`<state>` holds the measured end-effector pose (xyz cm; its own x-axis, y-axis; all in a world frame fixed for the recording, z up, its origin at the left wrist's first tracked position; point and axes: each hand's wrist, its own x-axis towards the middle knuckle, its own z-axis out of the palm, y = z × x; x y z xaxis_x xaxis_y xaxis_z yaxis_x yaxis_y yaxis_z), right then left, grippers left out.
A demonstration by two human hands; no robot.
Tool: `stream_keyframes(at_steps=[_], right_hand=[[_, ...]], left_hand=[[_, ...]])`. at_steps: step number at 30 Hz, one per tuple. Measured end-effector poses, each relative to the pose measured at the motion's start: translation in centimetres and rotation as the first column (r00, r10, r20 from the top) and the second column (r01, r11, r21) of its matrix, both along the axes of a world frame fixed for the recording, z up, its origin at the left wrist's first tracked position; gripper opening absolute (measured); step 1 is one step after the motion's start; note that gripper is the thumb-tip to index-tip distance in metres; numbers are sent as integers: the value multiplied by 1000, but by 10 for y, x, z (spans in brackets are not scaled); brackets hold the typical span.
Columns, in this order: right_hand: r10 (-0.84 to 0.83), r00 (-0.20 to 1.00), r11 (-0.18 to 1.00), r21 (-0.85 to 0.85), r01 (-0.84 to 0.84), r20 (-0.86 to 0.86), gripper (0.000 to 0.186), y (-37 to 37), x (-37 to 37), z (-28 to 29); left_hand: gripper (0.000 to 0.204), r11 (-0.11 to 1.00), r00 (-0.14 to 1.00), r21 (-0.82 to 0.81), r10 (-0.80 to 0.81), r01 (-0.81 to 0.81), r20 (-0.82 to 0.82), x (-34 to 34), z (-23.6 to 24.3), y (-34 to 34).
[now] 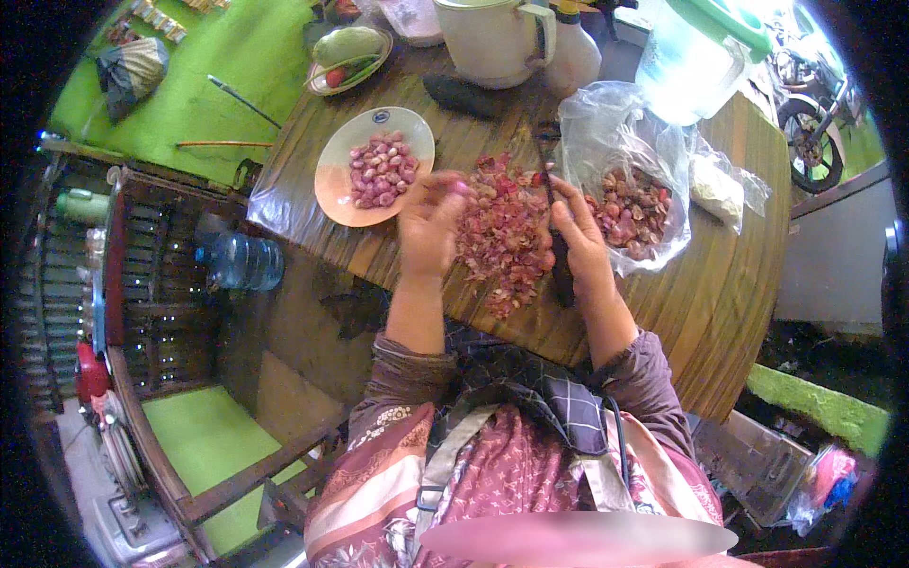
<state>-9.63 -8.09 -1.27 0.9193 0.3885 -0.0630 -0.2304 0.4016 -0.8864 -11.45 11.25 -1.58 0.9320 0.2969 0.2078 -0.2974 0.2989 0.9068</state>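
Note:
My left hand [431,225] is closed, with a small pink shallot [461,188] at its fingertips, beside the plate's right rim. In my right hand [582,244] is a knife [561,268]; its dark handle lies along the palm and its blade points away from me. Between both hands spreads a heap of dry reddish shallot skins [504,241] on the table. Peeled shallots [383,168] fill the middle of a pale oval plate [339,194] at the left. To the right of the knife, a clear plastic bag [606,109] lies open with unpeeled shallots [630,213] inside.
The wooden table [696,293] has a curved edge. At its back stand a cream pitcher [488,43], a white jug [572,62], a green-rimmed tub [691,62] and a vegetable basket [348,62]. A small white bag [717,189] lies right. A wooden bench [204,502] stands left.

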Motion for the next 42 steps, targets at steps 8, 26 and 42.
stream_keyframes(at_steps=[8,26,42], right_hand=[[173,985,968,-182,-175,-27,50,6,-1,-17],[116,866,958,-285,32,486,43,26,26,-87],[113,977,963,263,-62,-183,42,-1,1,-8]], left_hand=[[33,798,952,518,246,-306,183,19,52,44],[20,-182,883,951,-360,250,-301,116,14,-185],[24,957,987,271,-70,108,-145,13,29,-56]])
